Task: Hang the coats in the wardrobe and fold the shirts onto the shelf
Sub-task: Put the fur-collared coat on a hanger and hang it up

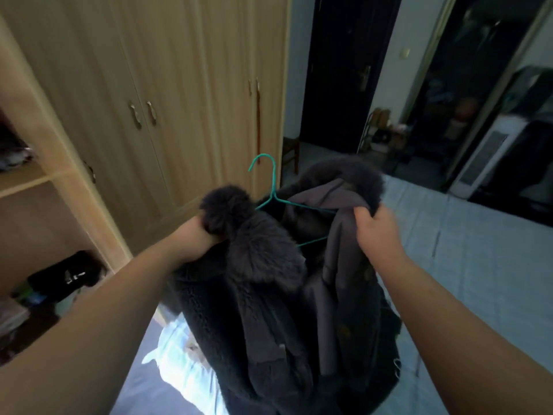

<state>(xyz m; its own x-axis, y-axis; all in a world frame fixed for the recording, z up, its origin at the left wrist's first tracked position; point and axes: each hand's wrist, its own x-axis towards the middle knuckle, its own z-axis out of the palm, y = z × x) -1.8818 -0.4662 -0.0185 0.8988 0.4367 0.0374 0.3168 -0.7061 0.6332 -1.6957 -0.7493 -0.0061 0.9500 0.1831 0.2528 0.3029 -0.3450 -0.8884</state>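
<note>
Holding a dark fleece coat (269, 283) up between them, both hands were clamped on its fur-trimmed collar: the left hand (196, 238) bunched around the left side of the collar, the right hand (377, 232) gripping the right side, the 2 well apart so the neck opening gaped. A green wire hanger (270, 190) sat inside that opening, its hook rising above the collar between the hands and its arms running roughly from hand to hand; whether both shoulders were seated on it could not be told. The coat hung straight down from the hands, its long axis vertical, in front of the person and over a pale blue garment (182, 354) lying below. The wardrobe (179, 85) stood ahead and to the left, its doors shut here, with an open shelf section (33, 178) at the far left, so the left hand was the nearer one. The coat looked thick, heavy and plush, with a grey lining showing inside, likely to slip on thin wire
</note>
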